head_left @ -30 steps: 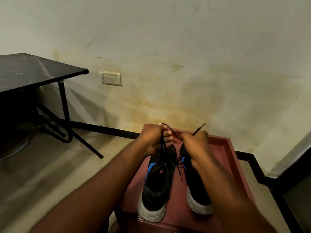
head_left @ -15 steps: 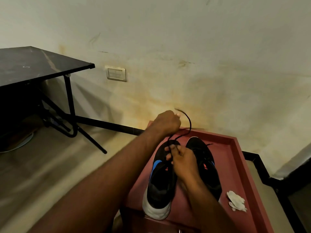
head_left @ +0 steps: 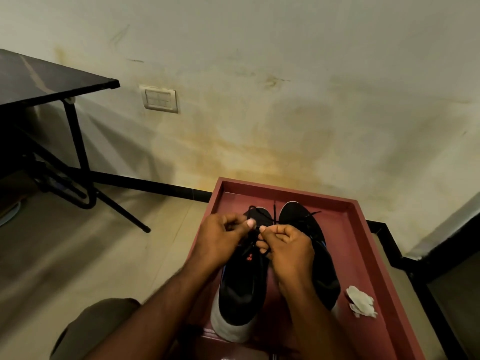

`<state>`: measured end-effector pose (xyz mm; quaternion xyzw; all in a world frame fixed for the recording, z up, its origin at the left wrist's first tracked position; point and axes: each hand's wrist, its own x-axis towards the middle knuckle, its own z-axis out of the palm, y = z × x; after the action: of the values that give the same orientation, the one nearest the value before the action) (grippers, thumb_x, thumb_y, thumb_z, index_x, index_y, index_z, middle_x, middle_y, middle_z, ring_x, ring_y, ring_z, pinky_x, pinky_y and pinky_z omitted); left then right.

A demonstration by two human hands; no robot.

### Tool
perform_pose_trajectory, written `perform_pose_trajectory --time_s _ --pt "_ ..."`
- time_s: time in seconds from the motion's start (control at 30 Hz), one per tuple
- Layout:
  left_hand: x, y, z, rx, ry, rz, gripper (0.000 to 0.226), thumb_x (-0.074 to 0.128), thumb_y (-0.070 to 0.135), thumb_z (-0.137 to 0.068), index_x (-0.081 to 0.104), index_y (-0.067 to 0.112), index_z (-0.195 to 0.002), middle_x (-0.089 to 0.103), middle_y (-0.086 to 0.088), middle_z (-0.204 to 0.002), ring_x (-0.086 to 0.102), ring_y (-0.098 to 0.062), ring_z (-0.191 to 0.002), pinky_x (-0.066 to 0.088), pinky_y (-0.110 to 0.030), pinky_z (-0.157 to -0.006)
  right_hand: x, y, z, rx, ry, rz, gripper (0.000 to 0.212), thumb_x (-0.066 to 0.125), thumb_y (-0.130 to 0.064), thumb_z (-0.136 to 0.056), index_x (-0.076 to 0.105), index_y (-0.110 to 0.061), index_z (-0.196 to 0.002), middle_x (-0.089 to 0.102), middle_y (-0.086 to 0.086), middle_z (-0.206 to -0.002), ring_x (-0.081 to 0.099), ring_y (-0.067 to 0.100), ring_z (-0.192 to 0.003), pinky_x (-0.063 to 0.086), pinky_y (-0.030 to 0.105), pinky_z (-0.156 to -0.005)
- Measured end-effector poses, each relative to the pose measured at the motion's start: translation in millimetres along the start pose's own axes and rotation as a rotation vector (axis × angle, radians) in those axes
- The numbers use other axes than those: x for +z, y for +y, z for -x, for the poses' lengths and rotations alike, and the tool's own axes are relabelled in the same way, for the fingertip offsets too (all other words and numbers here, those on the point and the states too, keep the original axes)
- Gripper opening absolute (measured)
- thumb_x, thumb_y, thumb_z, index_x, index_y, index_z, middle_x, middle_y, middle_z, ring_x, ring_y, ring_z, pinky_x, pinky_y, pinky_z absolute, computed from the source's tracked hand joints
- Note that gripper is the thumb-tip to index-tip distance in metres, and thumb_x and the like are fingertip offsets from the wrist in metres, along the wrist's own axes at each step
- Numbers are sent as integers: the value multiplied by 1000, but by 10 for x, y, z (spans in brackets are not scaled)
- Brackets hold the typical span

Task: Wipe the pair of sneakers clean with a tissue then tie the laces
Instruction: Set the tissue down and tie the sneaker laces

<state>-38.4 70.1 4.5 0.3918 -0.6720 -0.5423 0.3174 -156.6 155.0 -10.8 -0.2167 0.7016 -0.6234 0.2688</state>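
My left hand [head_left: 220,240] and right hand [head_left: 288,245] pinch the black laces [head_left: 253,236] above the left sneaker [head_left: 241,287].

We've got two black sneakers side by side, toes toward the wall: left sneaker [head_left: 240,289] with a white heel and its black laces [head_left: 255,216] loose on top, right sneaker [head_left: 323,271] just beside it. Crumpled white tissue [head_left: 361,301] lies right of the right sneaker.

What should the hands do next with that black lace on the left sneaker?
Probably pull the two ends apart to snug the knot: the left hand and right hand each pinch the thin black lace over the black, white-soled left sneaker, no finished bow visible.
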Motion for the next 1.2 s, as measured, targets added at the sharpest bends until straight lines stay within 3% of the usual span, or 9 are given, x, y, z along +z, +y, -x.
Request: perform_pose_trajectory --time_s 0.2,0.37,0.47,0.67,0.73,0.8,0.93,1.1,1.2 --pt "17 34 -127 269 -155 -118 20 76 24 -93 81 23 -112 80 10 -101 76 -5 -93 63 -36 -88 7 -116 136 -58 -272 107 18 64 -9 -100 80 -16 -95 80 5 -83 78 24 -82 61 36 -74" --pt "-107 66 -138 332 -279 -279 26 66 34 -100 75 26 -123 78 11 -109 71 1 -101 60 -34 -92 -36 -59 114 -62 -153 21 10 70 -13 -98 74 -14 -107 81 7 -88 78 19 -81 60 33 -75" --pt "-148 105 -102 361 -407 -438 45 75 31 -93 65 27 -137 73 9 -121 66 0 -107 58 -29 -94 -53 -10 96 -41 -98 16 14 67 -22 -101 65 -15 -113 81 5 -91 79 19 -86 61 39 -82" --pt "-56 99 -69 585 -282 -724 36 68 23 -98 64 25 -134 74 3 -118 69 -10 -105 58 -29 -90 -110 -81 51 45 -186 8 30 57 -19 -106 47 -17 -134 79 5 -104 77 15 -96 61 35 -89" --pt "-45 97 -74 610 -270 -762 24 66 20 -99 73 23 -122 77 3 -106 70 -9 -93 59 -30 -85 -124 -161 76 42 -236 67 43 56 -13 -105 31 -31 -136 77 5 -105 76 4 -90 59 21 -81" --pt "-43 79 -108 589 -295 -797 20 65 17 -100 76 23 -115 76 4 -98 69 -8 -86 60 -30 -82 -135 -189 74 17 -248 102 50 59 -9 -103 26 -32 -133 72 6 -112 74 -2 -82 56 12 -70" --pt "-77 75 -124 560 -285 -832 20 63 20 -101 73 22 -118 73 1 -101 66 -12 -89 58 -32 -82 -216 -138 61 -90 -214 236 49 78 -10 -90 43 -29 -119 61 -3 -121 75 7 -92 61 28 -83" --pt "-126 31 -153 429 -232 -759 22 62 23 -102 70 20 -122 73 0 -107 68 -12 -93 59 -30 -87 -219 -81 119 -449 -52 569 34 75 0 -85 64 -31 -76 57 -10 -100 63 3 -78 49 9 -68" --pt "-120 38 -162 345 -261 -757 17 64 22 -101 75 19 -114 74 1 -105 69 -11 -93 60 -33 -89 -243 -64 93 -468 -101 634 27 75 -7 -87 75 -32 -77 59 -14 -103 61 1 -85 47 8 -71"
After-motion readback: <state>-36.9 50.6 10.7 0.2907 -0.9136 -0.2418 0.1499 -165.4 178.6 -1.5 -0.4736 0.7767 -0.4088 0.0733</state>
